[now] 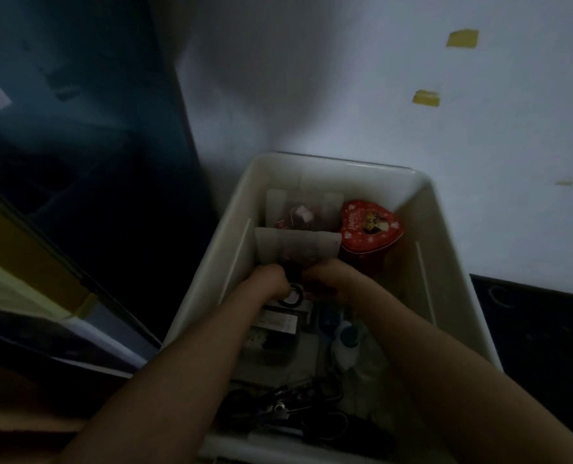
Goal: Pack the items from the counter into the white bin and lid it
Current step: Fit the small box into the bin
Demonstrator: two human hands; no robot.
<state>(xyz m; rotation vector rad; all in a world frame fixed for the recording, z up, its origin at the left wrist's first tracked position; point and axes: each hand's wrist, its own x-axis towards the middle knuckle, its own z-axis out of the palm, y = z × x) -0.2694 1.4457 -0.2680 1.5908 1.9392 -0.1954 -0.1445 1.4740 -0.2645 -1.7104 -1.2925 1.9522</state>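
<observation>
Red heart tin (371, 229) just beyond right hand (332, 279); left hand (271, 279) beside it, both in white bin (446, 262), touching clear packet (295, 244); grip can't tell, too dark.

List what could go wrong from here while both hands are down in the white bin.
1. The clear pouch stands upright right beside both hands; the left hand or right hand may knock it over.
2. The red heart tin leans tilted against the white bin wall and might slide.
3. Tangled dark cables at the near end could snag a forearm on withdrawal.
</observation>
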